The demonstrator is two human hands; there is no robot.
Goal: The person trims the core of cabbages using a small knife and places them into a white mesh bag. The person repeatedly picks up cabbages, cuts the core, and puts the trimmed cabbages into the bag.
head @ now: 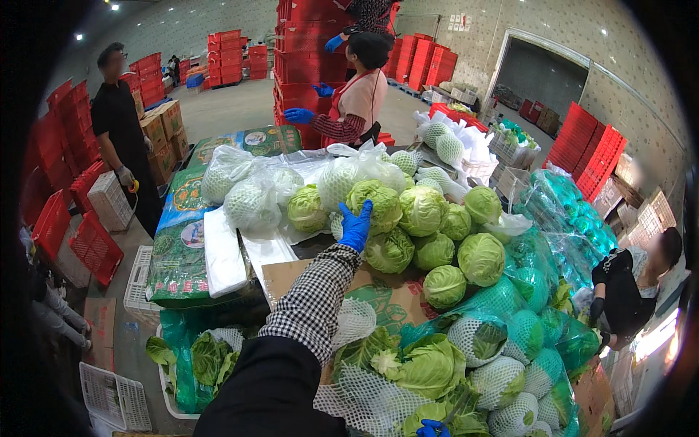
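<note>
My left hand [356, 226], in a blue glove, reaches out to a green cabbage [374, 206] on the pile, its fingers apart against the leaves. At the bottom edge my right hand [433, 428], also blue-gloved, shows only in part, beside loose outer leaves and a trimmed cabbage [431, 367]. What looks like a blade juts up near it; the grip is hidden. White foam net sleeves [371, 401] lie under the leaves. Bagged cabbages in foam nets [251, 203] stand beyond, left of the bare heads. Netted cabbages [498, 383] in green plastic lie at the right.
White plastic bags [223, 252] lie on green printed sacks [180, 240] at the left. A white crate [180, 416] with leaves stands below. Co-workers stand behind the table, at the left and at the right. Red crates [311, 65] are stacked behind. Flattened cardboard [393, 295] lies on the table.
</note>
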